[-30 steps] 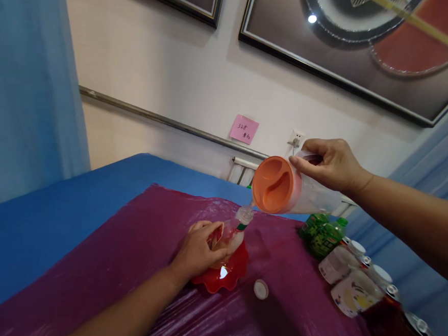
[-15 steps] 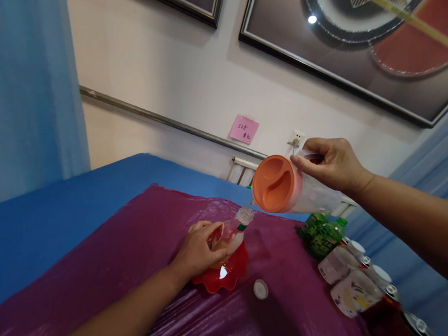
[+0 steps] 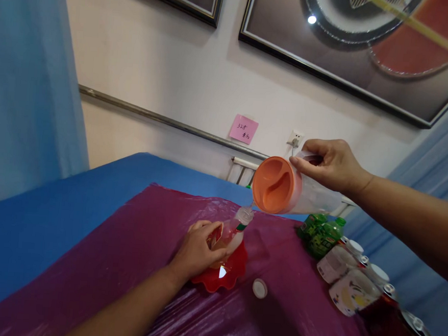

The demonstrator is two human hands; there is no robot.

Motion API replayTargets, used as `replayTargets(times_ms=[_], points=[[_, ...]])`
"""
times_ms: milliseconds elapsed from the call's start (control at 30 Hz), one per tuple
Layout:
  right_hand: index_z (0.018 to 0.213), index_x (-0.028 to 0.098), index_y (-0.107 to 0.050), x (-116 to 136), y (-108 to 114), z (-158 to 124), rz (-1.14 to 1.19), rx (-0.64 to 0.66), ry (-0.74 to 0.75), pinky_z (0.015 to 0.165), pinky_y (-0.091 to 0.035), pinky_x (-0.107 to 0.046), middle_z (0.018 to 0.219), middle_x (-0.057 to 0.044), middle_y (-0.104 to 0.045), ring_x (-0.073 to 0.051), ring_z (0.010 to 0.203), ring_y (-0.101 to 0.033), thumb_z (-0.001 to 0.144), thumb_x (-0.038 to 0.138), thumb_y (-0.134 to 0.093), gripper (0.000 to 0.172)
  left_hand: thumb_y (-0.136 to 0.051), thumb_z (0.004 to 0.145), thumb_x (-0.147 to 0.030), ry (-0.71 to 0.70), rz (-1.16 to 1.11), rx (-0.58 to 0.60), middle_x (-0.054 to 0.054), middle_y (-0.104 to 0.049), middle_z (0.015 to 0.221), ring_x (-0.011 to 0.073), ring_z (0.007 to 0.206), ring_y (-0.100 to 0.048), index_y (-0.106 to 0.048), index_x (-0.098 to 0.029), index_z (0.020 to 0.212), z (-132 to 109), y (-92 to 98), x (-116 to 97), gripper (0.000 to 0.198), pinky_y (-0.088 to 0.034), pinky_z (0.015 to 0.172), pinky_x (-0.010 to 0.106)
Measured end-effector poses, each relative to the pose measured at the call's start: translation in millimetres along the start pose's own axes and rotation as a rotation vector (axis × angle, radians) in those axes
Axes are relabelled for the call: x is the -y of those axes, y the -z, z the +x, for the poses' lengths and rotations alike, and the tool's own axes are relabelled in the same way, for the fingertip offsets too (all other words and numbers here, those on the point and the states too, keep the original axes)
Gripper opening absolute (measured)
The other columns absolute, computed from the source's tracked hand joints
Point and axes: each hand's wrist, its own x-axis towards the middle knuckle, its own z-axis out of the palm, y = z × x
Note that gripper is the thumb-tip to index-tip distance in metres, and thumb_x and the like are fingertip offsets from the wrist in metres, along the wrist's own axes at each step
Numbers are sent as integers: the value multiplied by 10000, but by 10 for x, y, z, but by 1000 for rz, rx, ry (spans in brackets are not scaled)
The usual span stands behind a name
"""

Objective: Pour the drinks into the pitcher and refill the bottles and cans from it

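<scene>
My left hand point(image 3: 197, 250) is wrapped round a small clear bottle point(image 3: 232, 232) with a red label, which stands on a red scalloped dish point(image 3: 226, 276). Above it, my right hand point(image 3: 329, 164) grips the handle of a clear pitcher with an orange lid point(image 3: 280, 186). The pitcher is tipped on its side, its spout just over the bottle's open mouth. A white bottle cap point(image 3: 260, 288) lies loose on the magenta plastic sheet point(image 3: 134, 248), right of the dish.
Green bottles point(image 3: 321, 235), white-capped bottles point(image 3: 348, 279) and red cans point(image 3: 400, 331) are lined up along the right side. A blue cover point(image 3: 51, 217) lies under the sheet. Behind are a wall rail, a pink note point(image 3: 243, 129) and framed pictures.
Hardly anything differs. The pitcher stays tipped over the bottle and both hands keep their grip; the view has shifted very slightly.
</scene>
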Motion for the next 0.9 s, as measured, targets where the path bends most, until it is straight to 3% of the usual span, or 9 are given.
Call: replayTargets(times_ms=[900], points=[[563, 242, -385, 144, 26, 23, -6, 41, 28, 479, -279, -281, 519, 24, -387, -123, 513, -358, 830, 498, -617, 437, -853, 643, -456, -23, -32, -30, 84, -646, 1184, 313, 1126, -599, -683, -284, 1222, -27, 27, -28, 627, -480, 996, 495]])
